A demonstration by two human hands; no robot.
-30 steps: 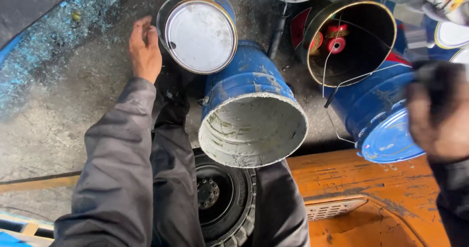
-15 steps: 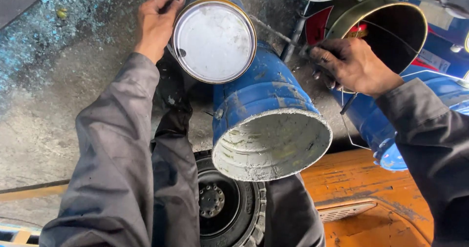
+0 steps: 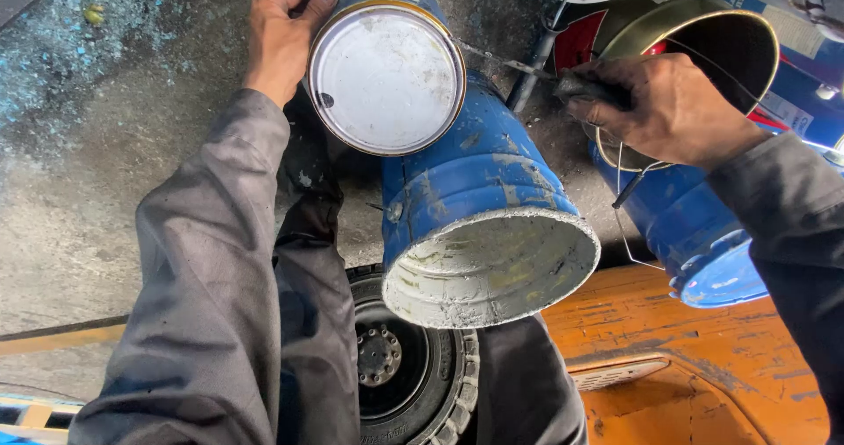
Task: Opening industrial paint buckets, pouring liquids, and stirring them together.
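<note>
Fingers of your left hand curl on the white-bottomed can; right hand pinches a dark tool: hold firmly.

Left hand's fingers behind the white-bottomed can; perhaps a dark tool, indistinct, under right hand.

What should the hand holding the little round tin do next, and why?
Probably keep the small blue tin with the white lid steady while the right hand comes across. The left hand grips only the tin's far rim, and the right hand, closed around a dark object, sits over the open gold-rimmed can, apart from the tin.
</note>
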